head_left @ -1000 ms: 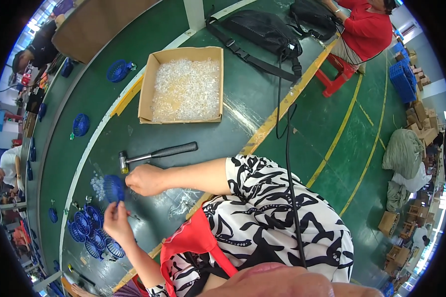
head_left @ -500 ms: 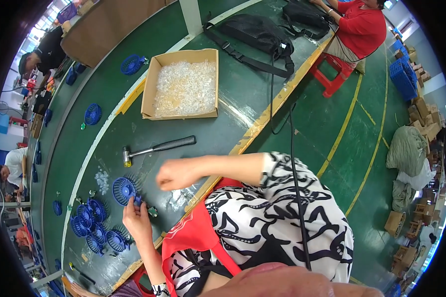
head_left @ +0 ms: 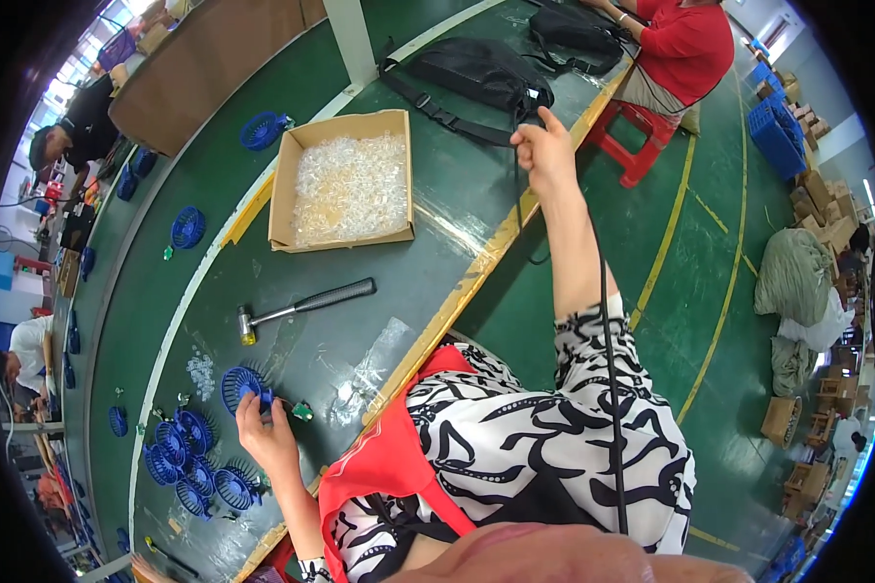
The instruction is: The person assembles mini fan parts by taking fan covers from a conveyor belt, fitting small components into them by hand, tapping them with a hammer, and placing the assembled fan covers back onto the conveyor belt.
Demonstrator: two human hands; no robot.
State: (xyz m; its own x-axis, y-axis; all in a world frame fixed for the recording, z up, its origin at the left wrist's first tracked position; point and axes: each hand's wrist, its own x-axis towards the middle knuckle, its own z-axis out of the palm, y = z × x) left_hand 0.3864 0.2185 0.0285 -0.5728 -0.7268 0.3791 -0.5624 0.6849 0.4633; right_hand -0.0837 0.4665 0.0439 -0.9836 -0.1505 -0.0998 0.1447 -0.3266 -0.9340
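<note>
My left hand (head_left: 267,437) pinches the stubby end of a round blue slatted plastic housing (head_left: 241,385) at the table's near left. Beside those fingers lies a small green circuit board (head_left: 303,412). My right hand (head_left: 546,155) is raised over the table edge, close to a black cable (head_left: 518,199) and a black bag. Its index finger stretches out while the other fingers curl loosely, and nothing shows in it. Several more blue housings (head_left: 170,442) are clustered left of my left hand.
A hammer (head_left: 306,302) lies mid-table, below an open cardboard box (head_left: 274,209) of small clear plastic pieces. Loose clear pieces (head_left: 200,374) lie near the housings. A black bag (head_left: 476,70) sits at the back; a person in red (head_left: 685,53) sits beyond it.
My right hand has swung up and right from above the near table to beside the black bag, its index finger now extended. My left hand stays on the blue housing. The view has shifted slightly.
</note>
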